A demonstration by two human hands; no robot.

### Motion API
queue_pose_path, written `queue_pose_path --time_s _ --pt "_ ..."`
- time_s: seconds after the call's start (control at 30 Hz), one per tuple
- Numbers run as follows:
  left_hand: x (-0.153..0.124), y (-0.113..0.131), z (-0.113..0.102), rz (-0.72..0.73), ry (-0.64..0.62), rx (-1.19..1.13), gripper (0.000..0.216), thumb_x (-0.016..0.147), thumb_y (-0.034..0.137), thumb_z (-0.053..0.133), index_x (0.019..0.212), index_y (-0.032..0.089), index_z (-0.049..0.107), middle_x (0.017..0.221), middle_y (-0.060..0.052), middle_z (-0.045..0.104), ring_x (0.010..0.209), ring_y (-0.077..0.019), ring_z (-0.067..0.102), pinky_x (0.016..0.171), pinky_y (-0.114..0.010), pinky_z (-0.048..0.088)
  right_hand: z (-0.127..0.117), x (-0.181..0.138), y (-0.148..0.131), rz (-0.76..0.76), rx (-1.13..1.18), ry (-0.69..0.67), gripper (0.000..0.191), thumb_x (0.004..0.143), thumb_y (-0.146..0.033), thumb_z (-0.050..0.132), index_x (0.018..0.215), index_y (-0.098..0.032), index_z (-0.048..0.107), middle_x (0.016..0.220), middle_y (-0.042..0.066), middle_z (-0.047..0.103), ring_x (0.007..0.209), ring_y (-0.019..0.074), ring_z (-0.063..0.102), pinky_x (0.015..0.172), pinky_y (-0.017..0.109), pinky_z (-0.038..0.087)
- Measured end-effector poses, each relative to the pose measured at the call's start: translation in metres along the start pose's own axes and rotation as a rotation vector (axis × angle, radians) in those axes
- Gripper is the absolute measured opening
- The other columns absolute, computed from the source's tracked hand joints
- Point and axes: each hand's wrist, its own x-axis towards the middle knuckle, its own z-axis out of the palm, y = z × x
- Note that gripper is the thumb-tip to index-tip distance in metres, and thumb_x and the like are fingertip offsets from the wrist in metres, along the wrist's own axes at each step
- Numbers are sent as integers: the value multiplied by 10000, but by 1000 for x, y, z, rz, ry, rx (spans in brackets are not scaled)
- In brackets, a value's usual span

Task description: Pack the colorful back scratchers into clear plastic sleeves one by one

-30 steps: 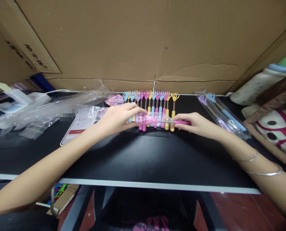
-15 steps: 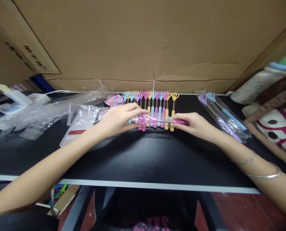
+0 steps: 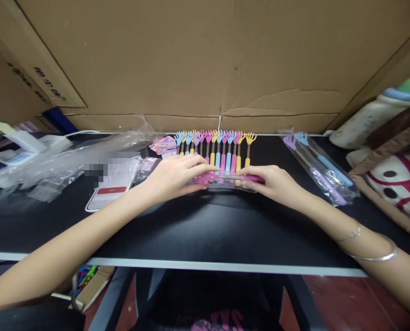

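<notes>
A pink back scratcher [image 3: 231, 177] lies crosswise between my hands, just in front of a row of others. My right hand [image 3: 267, 178] pinches its dark pink handle. At its clawed end, my left hand [image 3: 180, 175] is closed on a clear plastic bag [image 3: 222, 185] that surrounds the head and part of the shaft. Behind them a row of back scratchers [image 3: 229, 151] in pink, blue, yellow and purple lies with the claws pointing away from me. My hands and the bag cover the lower ends of some handles.
Two bagged back scratchers [image 3: 324, 171] lie at the right, beside a cloth bag [image 3: 400, 184] and a white bottle [image 3: 363, 117]. On the left are a phone [image 3: 111, 191], plastic bags [image 3: 77, 158] and printed cards [image 3: 163, 145]. A cardboard wall [image 3: 205, 59] stands behind.
My right hand has moved slightly left with the handle, bringing it closer to my left hand. More of the scratcher is inside the bag.
</notes>
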Motion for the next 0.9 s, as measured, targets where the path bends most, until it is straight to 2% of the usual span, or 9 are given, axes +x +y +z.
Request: queue_pose_path --time_s 0.13,0.23,0.37,0.5,0.63,0.77,0.9 --pt "1 -5 -6 27 23 52 461 934 459 558 1325 215 550 1270 -88 630 1129 -241 590 928 -355 456 -1 0 3 13 59 20 281 909 -391 534 1125 -249 641 827 24 751 722 181 685 638 251 420" --pt "1 -10 -11 11 43 118 495 918 441 578 1359 223 522 1296 -108 616 1177 -279 560 995 -422 410 -3 0 5 21 72 64 283 916 -406 526 1121 -235 619 778 22 731 670 168 655 621 250 405" --pt "-1 -16 -13 -62 5 155 407 943 364 534 1321 212 541 1257 -98 641 1111 -267 601 924 -389 434 -3 1 7 1 67 116 279 898 -425 546 1062 -211 617 729 11 695 617 149 593 595 243 375" --pt "-1 -17 -8 -46 -10 110 355 963 357 509 1272 189 561 1206 -94 656 1061 -246 618 858 -349 451 -1 1 5 -70 104 115 264 897 -443 551 991 -206 622 661 -9 648 541 125 518 563 236 366" --pt "-1 -14 -3 -2 28 70 341 984 398 481 1239 192 577 1153 -89 667 1004 -224 630 827 -321 460 2 1 4 -72 163 88 241 894 -432 563 971 -209 612 719 11 688 558 133 567 583 240 404" --pt "-1 -11 -1 18 43 67 345 1000 391 447 1250 187 568 1112 -88 668 952 -201 634 812 -301 471 5 0 4 -75 229 74 207 880 -392 586 987 -216 559 783 28 713 676 167 665 654 246 453" --pt "0 -10 -1 14 47 67 320 1007 382 425 1203 179 576 1089 -90 670 940 -194 636 796 -290 475 5 0 3 -87 194 84 193 880 -350 568 1012 -220 511 747 13 671 649 161 636 630 241 439"
